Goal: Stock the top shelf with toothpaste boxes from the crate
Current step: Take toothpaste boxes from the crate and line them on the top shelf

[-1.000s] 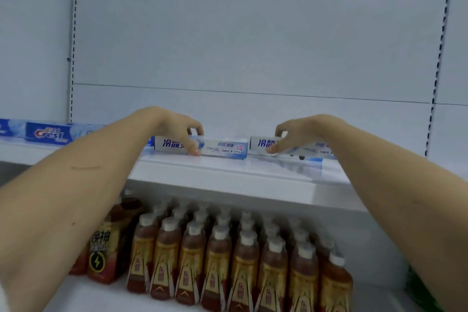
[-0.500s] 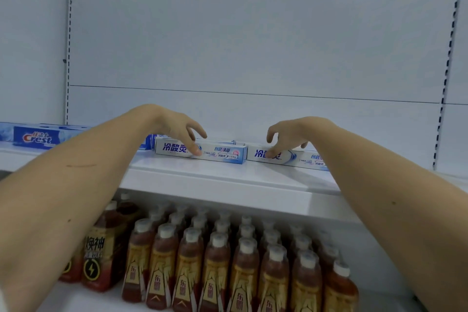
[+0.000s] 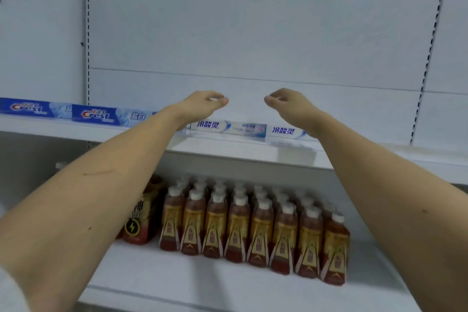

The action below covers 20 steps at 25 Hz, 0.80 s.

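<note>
Here, a white top shelf (image 3: 228,152) against a white panelled wall carries the toothpaste boxes (image 3: 228,128), with bottles (image 3: 253,230) below. Both the left hand (image 3: 202,102) and right hand (image 3: 286,102) have lifted off the boxes, fingers loosely curled, holding nothing.

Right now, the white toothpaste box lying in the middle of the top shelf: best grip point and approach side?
Take the white toothpaste box around its middle, pinching across the narrow depth from above and in front. It lies flat, long side facing out, with the next white box close to its right end, so the ends look hard to get fingers on. Both the left hand and right hand hover above, empty.
</note>
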Each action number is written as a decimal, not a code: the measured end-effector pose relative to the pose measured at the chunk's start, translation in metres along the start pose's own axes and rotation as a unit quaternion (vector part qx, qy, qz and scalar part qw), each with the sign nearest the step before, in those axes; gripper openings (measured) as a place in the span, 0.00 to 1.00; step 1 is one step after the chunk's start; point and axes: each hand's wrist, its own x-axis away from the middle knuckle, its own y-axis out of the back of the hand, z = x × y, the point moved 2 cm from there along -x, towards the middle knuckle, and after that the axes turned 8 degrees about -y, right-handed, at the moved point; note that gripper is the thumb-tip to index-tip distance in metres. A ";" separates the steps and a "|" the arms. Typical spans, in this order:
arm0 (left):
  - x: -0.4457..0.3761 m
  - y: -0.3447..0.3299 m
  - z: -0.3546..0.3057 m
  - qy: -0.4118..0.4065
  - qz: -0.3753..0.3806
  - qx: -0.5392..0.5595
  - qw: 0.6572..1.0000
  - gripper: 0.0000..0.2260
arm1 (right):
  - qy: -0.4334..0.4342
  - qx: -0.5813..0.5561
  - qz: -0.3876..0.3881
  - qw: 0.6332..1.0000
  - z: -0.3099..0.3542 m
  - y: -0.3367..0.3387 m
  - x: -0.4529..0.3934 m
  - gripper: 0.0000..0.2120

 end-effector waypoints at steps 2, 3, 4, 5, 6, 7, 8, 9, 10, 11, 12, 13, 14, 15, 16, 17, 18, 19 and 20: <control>0.019 -0.001 -0.004 -0.005 -0.020 0.060 0.998 0.21 | -0.029 -0.081 0.005 0.996 0.009 -0.011 0.024 0.22; 0.026 -0.001 -0.008 -0.008 -0.039 0.085 0.996 0.21 | -0.042 -0.115 0.007 0.992 0.013 -0.015 0.033 0.23; 0.033 0.000 -0.011 -0.009 -0.063 0.107 0.992 0.21 | -0.054 -0.151 0.010 0.987 0.017 -0.019 0.043 0.24; 0.039 0.001 -0.014 -0.011 -0.088 0.124 0.988 0.22 | -0.063 -0.190 0.013 0.980 0.019 -0.024 0.053 0.24; 0.046 0.001 -0.016 -0.016 -0.110 0.137 0.984 0.22 | -0.065 -0.228 0.016 0.971 0.021 -0.030 0.062 0.23; 0.055 0.000 -0.017 -0.024 -0.131 0.152 0.979 0.21 | -0.057 -0.262 0.014 0.963 0.023 -0.037 0.072 0.23; 0.066 -0.002 -0.017 -0.031 -0.151 0.174 0.973 0.20 | -0.043 -0.290 0.006 0.956 0.025 -0.044 0.083 0.21; 0.078 -0.006 -0.017 -0.041 -0.167 0.202 0.964 0.19 | -0.026 -0.318 -0.006 0.948 0.027 -0.052 0.094 0.20; 0.092 -0.013 -0.015 -0.047 -0.178 0.231 0.955 0.18 | -0.015 -0.346 -0.013 0.938 0.027 -0.061 0.106 0.18; 0.110 -0.020 -0.012 -0.050 -0.189 0.253 0.948 0.16 | -0.009 -0.372 -0.012 0.928 0.026 -0.073 0.120 0.17; 0.128 -0.028 -0.009 -0.052 -0.201 0.270 0.940 0.15 | -0.007 -0.389 -0.004 0.921 0.022 -0.085 0.134 0.17; 0.145 -0.037 -0.005 -0.050 -0.213 0.284 0.934 0.14 | -0.007 -0.397 0.008 0.918 0.015 -0.099 0.148 0.17; 0.162 -0.046 -0.001 -0.044 -0.217 0.292 0.931 0.14 | -0.009 -0.396 0.024 0.918 0.006 -0.113 0.161 0.17; 0.177 -0.057 0.005 -0.033 -0.215 0.292 0.932 0.15 | -0.012 -0.392 0.043 0.919 -0.005 -0.126 0.175 0.18; 0.194 -0.068 0.011 -0.016 -0.211 0.287 0.934 0.17 | -0.022 -0.390 0.064 0.918 -0.019 -0.139 0.189 0.18; 0.209 -0.079 0.019 0.004 -0.211 0.287 0.934 0.18 | -0.036 -0.390 0.085 0.916 -0.033 -0.149 0.201 0.18; 0.225 -0.091 0.027 0.033 -0.211 0.292 0.932 0.18 | -0.057 -0.387 0.105 0.914 -0.048 -0.159 0.214 0.19; 0.242 -0.105 0.035 0.064 -0.213 0.296 0.929 0.19 | -0.080 -0.381 0.122 0.913 -0.062 -0.167 0.227 0.19; 0.258 -0.118 0.043 0.093 -0.215 0.296 0.926 0.18 | -0.100 -0.371 0.137 0.913 -0.075 -0.174 0.239 0.20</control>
